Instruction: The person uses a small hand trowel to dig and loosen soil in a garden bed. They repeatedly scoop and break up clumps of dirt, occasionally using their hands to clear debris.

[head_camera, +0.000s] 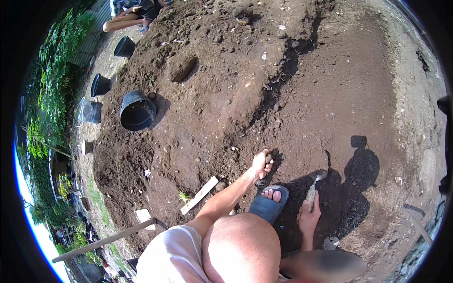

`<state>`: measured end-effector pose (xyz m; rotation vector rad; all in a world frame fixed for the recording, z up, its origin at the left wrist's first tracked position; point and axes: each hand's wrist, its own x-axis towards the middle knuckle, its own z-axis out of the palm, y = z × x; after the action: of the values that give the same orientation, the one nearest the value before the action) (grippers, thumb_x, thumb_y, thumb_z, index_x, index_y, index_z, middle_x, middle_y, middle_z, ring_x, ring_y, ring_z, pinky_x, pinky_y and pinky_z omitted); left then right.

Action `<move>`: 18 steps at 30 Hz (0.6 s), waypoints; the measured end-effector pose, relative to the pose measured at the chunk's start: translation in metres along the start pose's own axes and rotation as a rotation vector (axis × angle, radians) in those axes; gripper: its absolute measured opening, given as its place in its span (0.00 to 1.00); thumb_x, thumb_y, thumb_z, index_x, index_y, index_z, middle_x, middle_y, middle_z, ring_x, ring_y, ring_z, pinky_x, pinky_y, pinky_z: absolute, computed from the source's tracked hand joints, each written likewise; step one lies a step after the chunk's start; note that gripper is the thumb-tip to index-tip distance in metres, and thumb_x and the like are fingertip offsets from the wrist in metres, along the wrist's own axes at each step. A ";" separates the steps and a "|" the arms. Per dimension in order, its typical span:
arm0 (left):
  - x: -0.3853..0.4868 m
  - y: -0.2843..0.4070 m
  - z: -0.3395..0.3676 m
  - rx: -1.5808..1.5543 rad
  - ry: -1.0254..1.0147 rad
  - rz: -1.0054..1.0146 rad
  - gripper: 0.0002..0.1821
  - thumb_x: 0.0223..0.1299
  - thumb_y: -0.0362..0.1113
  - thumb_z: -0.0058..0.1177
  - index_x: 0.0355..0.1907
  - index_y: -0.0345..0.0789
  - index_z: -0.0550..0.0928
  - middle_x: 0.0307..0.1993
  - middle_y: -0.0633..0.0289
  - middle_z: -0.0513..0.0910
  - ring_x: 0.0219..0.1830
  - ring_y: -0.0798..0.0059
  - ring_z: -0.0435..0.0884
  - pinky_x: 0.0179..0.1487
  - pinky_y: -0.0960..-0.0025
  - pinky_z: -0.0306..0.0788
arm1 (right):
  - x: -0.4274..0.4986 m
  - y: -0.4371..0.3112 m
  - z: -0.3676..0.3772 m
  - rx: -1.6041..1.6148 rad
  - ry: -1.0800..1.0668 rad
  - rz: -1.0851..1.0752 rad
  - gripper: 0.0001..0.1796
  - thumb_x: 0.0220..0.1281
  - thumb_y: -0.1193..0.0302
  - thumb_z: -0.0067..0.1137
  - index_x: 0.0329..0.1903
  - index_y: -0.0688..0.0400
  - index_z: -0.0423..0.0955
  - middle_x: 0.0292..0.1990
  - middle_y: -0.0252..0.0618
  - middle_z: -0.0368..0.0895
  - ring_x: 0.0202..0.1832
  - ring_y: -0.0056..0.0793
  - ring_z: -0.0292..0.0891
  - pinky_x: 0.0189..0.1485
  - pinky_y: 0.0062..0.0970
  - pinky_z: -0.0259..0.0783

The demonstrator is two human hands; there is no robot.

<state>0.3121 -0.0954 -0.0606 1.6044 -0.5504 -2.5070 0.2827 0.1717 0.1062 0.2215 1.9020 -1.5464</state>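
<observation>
My left hand (261, 166) is closed around a small brown clod or stone (269, 159), low over loose soil in front of my foot. A trowel (311, 198) with a worn, pale handle is in my right hand (308, 219). Its metal blade (320, 175) points away from me, at the shaded dirt; whether the tip touches the ground I cannot tell. Between the two hands is my foot in a dark blue slide sandal (269, 205). A thin root (320, 141) crosses the soil beyond the blade.
A raised earth bank (219, 106) drops along a broken edge to lower ground on the right. A black bucket (138, 111) lies tipped on it, near a large clod (181, 67). Left are a wooden-handled tool (106, 240) and a board (200, 195). Another person (132, 16) sits at the top.
</observation>
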 end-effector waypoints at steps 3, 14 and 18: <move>-0.007 0.037 0.022 -0.173 0.163 -0.124 0.13 0.75 0.46 0.49 0.37 0.39 0.75 0.22 0.63 0.79 0.11 0.81 0.63 0.11 0.77 0.53 | -0.006 0.002 -0.003 -0.020 -0.017 0.000 0.34 0.79 0.75 0.53 0.83 0.55 0.57 0.27 0.28 0.73 0.19 0.12 0.64 0.18 0.19 0.62; -0.052 0.393 0.132 -0.252 -0.109 0.966 0.52 0.73 0.71 0.45 0.83 0.37 0.49 0.78 0.44 0.59 0.72 0.46 0.72 0.74 0.33 0.63 | -0.017 0.001 -0.016 -0.266 0.069 -0.234 0.35 0.76 0.74 0.57 0.81 0.58 0.60 0.35 0.42 0.84 0.27 0.27 0.79 0.30 0.29 0.75; 0.001 0.256 0.104 0.643 0.158 1.102 0.33 0.79 0.58 0.49 0.69 0.31 0.74 0.69 0.43 0.76 0.69 0.48 0.76 0.74 0.52 0.68 | -0.003 -0.004 -0.036 -0.665 0.261 -0.494 0.38 0.71 0.73 0.59 0.81 0.59 0.59 0.50 0.63 0.85 0.47 0.59 0.86 0.52 0.44 0.80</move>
<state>0.1939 -0.3079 0.0702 1.0702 -1.7324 -1.4132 0.2685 0.2045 0.1139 -0.3852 2.7091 -1.1009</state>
